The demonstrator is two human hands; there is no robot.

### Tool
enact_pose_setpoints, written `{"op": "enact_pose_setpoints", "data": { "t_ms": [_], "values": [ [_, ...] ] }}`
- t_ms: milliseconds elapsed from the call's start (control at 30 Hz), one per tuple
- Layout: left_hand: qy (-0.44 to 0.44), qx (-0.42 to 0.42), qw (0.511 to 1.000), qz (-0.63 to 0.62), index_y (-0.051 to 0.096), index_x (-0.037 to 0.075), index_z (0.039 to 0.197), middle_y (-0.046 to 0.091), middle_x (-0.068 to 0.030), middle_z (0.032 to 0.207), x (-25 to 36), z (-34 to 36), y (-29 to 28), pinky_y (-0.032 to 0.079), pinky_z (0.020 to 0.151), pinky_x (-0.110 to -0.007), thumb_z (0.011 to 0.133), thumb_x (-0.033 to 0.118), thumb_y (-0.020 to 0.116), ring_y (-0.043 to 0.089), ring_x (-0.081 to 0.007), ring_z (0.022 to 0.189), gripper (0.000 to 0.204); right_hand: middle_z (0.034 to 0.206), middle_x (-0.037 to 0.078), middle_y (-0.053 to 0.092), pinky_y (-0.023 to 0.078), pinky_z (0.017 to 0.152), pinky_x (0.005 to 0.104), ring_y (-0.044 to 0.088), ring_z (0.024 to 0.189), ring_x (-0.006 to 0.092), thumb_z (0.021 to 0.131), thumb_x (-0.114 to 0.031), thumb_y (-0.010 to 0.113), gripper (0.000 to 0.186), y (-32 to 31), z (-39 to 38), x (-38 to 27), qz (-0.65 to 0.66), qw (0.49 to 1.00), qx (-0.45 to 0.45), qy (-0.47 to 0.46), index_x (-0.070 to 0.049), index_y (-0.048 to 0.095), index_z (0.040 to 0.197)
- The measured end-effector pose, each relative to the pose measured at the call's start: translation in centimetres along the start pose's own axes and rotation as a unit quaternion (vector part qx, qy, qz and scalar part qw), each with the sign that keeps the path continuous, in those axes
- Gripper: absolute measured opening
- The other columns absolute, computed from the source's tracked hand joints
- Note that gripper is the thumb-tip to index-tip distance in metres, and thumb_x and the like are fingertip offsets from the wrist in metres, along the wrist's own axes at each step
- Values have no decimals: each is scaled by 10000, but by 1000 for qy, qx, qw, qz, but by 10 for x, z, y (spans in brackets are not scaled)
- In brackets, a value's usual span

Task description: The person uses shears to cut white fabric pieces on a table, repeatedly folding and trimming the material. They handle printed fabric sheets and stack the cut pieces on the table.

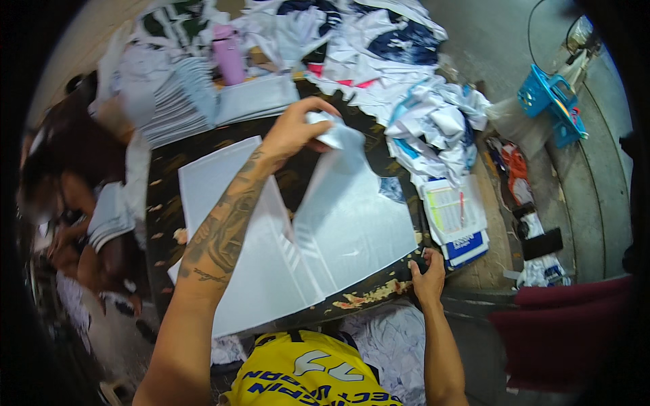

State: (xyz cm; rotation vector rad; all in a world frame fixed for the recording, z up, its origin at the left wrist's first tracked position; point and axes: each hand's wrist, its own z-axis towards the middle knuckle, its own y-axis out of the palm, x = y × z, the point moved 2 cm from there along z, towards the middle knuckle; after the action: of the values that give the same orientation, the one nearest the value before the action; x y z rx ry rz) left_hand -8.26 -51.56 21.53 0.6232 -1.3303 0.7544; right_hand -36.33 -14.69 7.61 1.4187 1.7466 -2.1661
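A white fabric piece (352, 216) lies spread over a dark worn table (162, 223). My left hand (296, 127) reaches across the table and pinches the far top corner of this fabric, lifting it off the surface. At the table's near right edge my right hand (429, 273) presses down on the fabric's lower right corner. A second white fabric sheet (210, 186) lies flat under my left forearm.
A heap of white and dark garments (379, 47) covers the far side. A pink bottle (229, 54) stands at the back. Another person (81, 196) sits at the left. Printed papers (457, 216) lie right of the table, a blue basket (545, 95) farther right.
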Motion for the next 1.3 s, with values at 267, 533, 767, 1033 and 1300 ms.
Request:
{"op": "enact_pose_setpoints", "data": {
  "t_ms": [267, 533, 767, 1033, 1300],
  "values": [
    [238, 109, 958, 120, 668, 2, 1379, 724, -103, 1289, 219, -143, 19, 577, 1024, -314, 930, -68, 552, 701, -164, 1158, 469, 934, 234, 769, 548, 778, 446, 740, 858, 411, 891, -303, 886, 484, 57, -31, -220, 186, 964, -75, -173, 3, 686, 1209],
    [282, 584, 668, 366, 719, -14, 1347, 778, -85, 1186, 301, -442, -195, 554, 968, -266, 1071, 71, 618, 717, -135, 1062, 306, 1010, 140, 771, 602, 740, 447, 740, 902, 356, 888, 1, 678, 311, -37, -138, -227, 91, 811, -151, -558, -71, 730, 1185],
    [54, 494, 617, 611, 705, -9, 1297, 728, -108, 1161, 219, -466, -381, 487, 1044, -349, 1055, 198, 647, 656, -226, 1157, 323, 829, 206, 693, 552, 631, 480, 697, 739, 437, 1009, -127, 693, 206, 0, -217, -289, 147, 770, -461, -417, -49, 601, 1176],
    [-109, 299, 826, 465, 652, -17, 1407, 733, -220, 1323, -126, -265, -395, 525, 1070, -411, 1024, 282, 718, 698, -308, 1264, 490, 970, 200, 689, 534, 782, 495, 674, 918, 455, 992, -82, 672, 86, 128, -205, -198, 123, 893, -410, -141, -7, 703, 1021],
    [-109, 157, 845, 500, 684, 11, 1311, 738, -205, 1279, -186, -78, -263, 519, 1046, -466, 1053, 297, 651, 680, -406, 1230, 386, 885, 207, 742, 560, 727, 419, 735, 782, 345, 961, -109, 765, 355, 149, -159, -143, 67, 969, -219, 94, -6, 671, 1288]
  ]
}}
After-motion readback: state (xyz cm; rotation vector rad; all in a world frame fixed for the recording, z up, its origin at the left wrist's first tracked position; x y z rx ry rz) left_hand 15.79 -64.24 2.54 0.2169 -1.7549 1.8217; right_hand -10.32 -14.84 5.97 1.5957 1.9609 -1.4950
